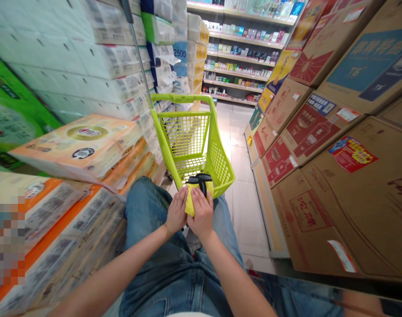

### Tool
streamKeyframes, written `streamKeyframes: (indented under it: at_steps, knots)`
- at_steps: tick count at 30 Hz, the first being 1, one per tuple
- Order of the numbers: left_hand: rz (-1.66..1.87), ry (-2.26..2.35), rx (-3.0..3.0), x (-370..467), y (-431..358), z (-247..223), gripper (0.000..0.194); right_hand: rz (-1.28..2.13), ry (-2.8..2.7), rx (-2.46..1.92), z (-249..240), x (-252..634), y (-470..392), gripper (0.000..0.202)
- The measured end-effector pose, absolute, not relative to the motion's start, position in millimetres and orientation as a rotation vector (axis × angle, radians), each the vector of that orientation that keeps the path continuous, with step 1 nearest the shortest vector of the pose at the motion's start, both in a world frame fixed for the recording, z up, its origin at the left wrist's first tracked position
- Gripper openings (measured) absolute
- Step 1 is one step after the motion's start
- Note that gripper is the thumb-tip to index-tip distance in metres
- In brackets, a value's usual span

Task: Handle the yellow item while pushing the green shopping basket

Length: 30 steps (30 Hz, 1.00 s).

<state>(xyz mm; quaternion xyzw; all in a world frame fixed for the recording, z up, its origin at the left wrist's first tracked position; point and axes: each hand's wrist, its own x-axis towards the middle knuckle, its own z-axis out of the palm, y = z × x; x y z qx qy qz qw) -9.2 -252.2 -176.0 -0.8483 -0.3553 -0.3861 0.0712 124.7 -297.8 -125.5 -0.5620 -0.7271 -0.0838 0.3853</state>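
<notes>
My left hand (177, 210) and my right hand (201, 211) are side by side over my lap. Both press their fingers on a folded yellow item with black parts (189, 203), which looks soft; its exact kind I cannot make out. Fingers cover much of it. Just beyond, between my knees, stands a lime-green shopping basket (222, 165) with lattice walls. The yellow item overlaps its near rim, and I cannot tell whether they touch. A metal pull rod (141, 61) rises at the basket's far left corner.
Tissue packs (85, 136) are piled close on my left, with taller white stacks (98, 57) behind. Cardboard cartons (346, 193) line the right side. A tiled floor aisle (242, 176) runs forward to shelves of small goods (240, 59).
</notes>
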Motion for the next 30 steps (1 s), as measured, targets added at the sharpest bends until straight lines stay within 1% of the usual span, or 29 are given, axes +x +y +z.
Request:
streamKeyframes:
  at_steps: [3, 8, 11, 16, 21, 25, 30]
  knots:
    - [-1.119, -1.063, -2.563, -13, -252, -175, 0.080, -0.215, -1.984, -1.370, -125, 143, -296, 0.058]
    - [-1.055, -1.041, -2.573, -9, -251, -171, 0.083, -0.334, -1.960, -1.334, -117, 246, -277, 0.050]
    - [-1.011, -1.051, -2.568, -6, -250, -170, 0.083, -0.357, -1.966, -1.350, -111, 282, -268, 0.043]
    - [-0.916, -0.993, -2.509, -11, -245, -174, 0.081, -0.339, -1.874, -1.422, -112, 275, -269, 0.037]
    - [-0.838, -0.904, -2.432, -19, -244, -179, 0.071, -0.332, -1.806, -1.411, -117, 265, -279, 0.030]
    - [-0.860, -0.882, -2.417, -14, -247, -180, 0.066, -0.345, -1.803, -1.395, -117, 271, -287, 0.029]
    - [-0.850, -0.895, -2.419, 0, -236, -175, 0.065, -0.377, -1.781, -1.406, -120, 282, -282, 0.029]
